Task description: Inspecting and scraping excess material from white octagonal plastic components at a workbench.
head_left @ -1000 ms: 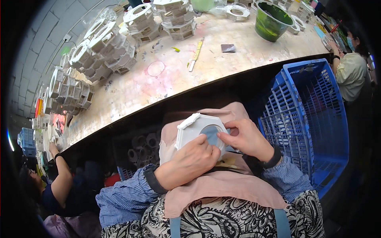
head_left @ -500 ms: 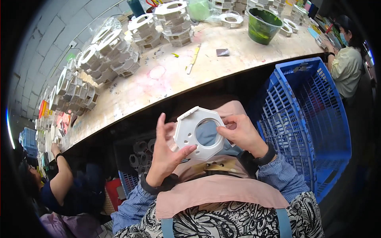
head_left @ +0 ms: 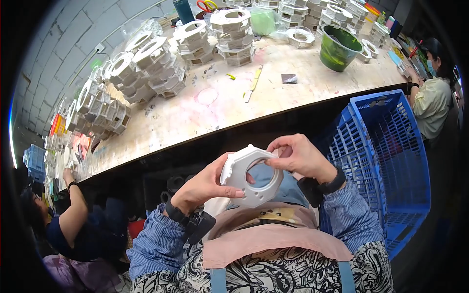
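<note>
- Left hand [head_left: 205, 185]: spread wide half a second ago; now closed on the left side of the white octagonal ring [head_left: 238, 168], thumb on its face, fingertip showing through the opening.
- Right hand [head_left: 305, 158]: fingers drawn together at the opening's upper-right rim; cannot tell what's pinched.
- Ring: between both hands, above lap, off the table's [head_left: 220, 112] near edge.

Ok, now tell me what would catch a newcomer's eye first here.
First, the white frame with its big round hole, held over the lap by the left hand and the right hand. Next, the stacks of pale frames crowding the table's far and left parts. Then the colour: a green-smeared tub toward the table's far right, and a large blue crate at the person's right.
</note>
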Action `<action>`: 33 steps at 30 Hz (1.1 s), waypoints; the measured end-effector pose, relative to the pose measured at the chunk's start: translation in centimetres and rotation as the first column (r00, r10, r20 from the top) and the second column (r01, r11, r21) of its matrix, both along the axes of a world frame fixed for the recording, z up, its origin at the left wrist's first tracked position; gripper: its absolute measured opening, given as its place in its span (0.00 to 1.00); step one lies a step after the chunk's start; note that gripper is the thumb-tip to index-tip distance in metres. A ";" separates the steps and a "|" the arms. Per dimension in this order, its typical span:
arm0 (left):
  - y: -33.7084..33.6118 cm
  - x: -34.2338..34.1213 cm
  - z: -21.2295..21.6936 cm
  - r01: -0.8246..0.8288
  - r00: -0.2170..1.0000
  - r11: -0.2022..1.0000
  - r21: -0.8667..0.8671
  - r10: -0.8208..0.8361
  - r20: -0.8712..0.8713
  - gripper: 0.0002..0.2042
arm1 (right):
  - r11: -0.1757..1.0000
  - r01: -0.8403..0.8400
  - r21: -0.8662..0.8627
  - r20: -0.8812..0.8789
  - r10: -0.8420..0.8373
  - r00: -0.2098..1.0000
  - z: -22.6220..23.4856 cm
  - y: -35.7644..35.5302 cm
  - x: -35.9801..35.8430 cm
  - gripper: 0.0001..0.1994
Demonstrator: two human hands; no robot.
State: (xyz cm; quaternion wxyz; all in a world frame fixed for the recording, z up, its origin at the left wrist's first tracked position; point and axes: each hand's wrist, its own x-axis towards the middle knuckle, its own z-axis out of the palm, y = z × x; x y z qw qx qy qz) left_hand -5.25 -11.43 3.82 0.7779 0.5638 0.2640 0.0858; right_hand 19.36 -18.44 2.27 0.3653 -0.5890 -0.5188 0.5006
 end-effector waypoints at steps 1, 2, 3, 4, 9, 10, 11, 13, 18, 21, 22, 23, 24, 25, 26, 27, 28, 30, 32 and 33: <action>0.7 0.3 -0.4 -0.005 1.000 1.000 -0.020 0.005 -0.021 0.37 | 0.999 -0.025 -0.028 0.006 0.025 1.000 -0.1 1.0 0.5 0.12; 1.2 0.5 -0.9 -0.005 1.000 1.000 -0.030 0.004 -0.025 0.37 | 0.997 -0.050 -0.058 0.011 0.051 0.999 -0.3 1.9 0.9 0.12; 1.4 0.7 -1.4 -0.078 0.997 0.993 -0.092 0.076 -0.025 0.37 | 0.996 -0.051 -0.067 0.006 0.052 0.999 -0.4 2.2 1.0 0.12; 1.6 0.9 -2.0 -0.151 0.988 0.976 -0.155 0.149 -0.030 0.36 | 1.000 0.027 0.007 -0.050 -0.027 0.998 -0.5 2.5 1.1 0.13; 2.2 3.0 -2.6 -0.233 0.945 0.866 -0.442 0.309 0.106 0.37 | 0.960 0.187 0.209 -0.165 -0.153 0.974 -0.2 2.6 -0.3 0.13; 2.4 3.4 -3.0 -0.242 0.936 0.861 -0.448 0.330 0.127 0.37 | 0.965 0.176 0.194 -0.268 -0.120 0.956 -0.1 2.7 -1.4 0.13; 2.5 3.9 -3.3 -0.250 0.925 0.855 -0.453 0.350 0.149 0.38 | 0.965 0.128 0.228 -0.015 -0.128 0.992 1.0 2.6 -2.3 0.14; 2.6 4.6 -3.4 -0.280 0.915 0.844 -0.458 0.379 0.140 0.39 | 0.909 0.135 0.394 0.046 -0.166 0.985 -0.6 3.4 -3.4 0.14; 2.4 5.3 -4.1 -0.362 0.890 0.831 -0.423 0.443 0.109 0.40 | 0.908 0.250 0.335 0.058 -0.285 0.957 -0.7 4.4 -2.6 0.15; 1.9 5.5 -4.2 -0.342 0.892 0.843 -0.416 0.430 0.138 0.39 | 0.967 0.166 0.195 0.335 -0.224 0.915 0.1 4.0 -2.2 0.15; 1.7 5.4 -4.4 -0.338 0.893 0.844 -0.416 0.427 0.142 0.39 | 0.969 0.168 0.181 0.318 -0.219 0.922 0.2 3.9 -2.4 0.14; 1.5 5.2 -4.8 -0.342 0.884 0.845 -0.411 0.438 0.165 0.39 | 0.971 0.168 0.168 0.301 -0.213 0.930 0.2 3.8 -2.7 0.14; 1.2 5.0 -4.9 -0.346 0.875 0.846 -0.405 0.447 0.186 0.39 | 0.970 0.170 0.171 0.303 -0.216 0.928 -0.2 3.6 -3.2 0.14; 1.0 4.8 -4.8 -0.344 0.875 0.848 -0.403 0.446 0.190 0.39 | 0.944 0.177 0.279 0.272 -0.254 0.928 -0.9 3.5 -3.7 0.12; 0.8 4.7 -4.6 -0.350 0.867 0.843 -0.408 0.457 0.199 0.39 | 0.905 0.182 0.384 0.236 -0.287 0.928 -1.2 3.4 -4.2 0.11; 0.5 4.3 -4.4 -0.363 0.856 0.836 -0.411 0.473 0.207 0.39 | 0.904 0.174 0.390 0.235 -0.280 0.931 -1.0 3.2 -4.8 0.11; 0.3 3.8 -4.4 -0.371 0.851 0.836 -0.406 0.480 0.211 0.39 | 0.890 0.121 0.440 0.319 -0.281 0.905 -0.8 3.1 -5.5 0.10; -0.1 2.9 -4.4 -0.403 0.834 0.835 -0.376 0.503 0.224 0.38 | 0.868 0.054 0.494 0.404 -0.284 0.870 -0.5 2.8 -6.7 0.09; -0.5 2.3 -3.9 -0.415 0.832 0.828 -0.377 0.514 0.212 0.38 | 0.818 0.068 0.571 0.345 -0.315 0.884 -0.6 2.5 -7.7 0.09; -0.7 2.0 -3.7 -0.428 0.831 0.818 -0.385 0.523 0.188 0.39 | 0.814 0.055 0.579 0.349 -0.308 0.885 -0.5 2.4 -8.1 0.09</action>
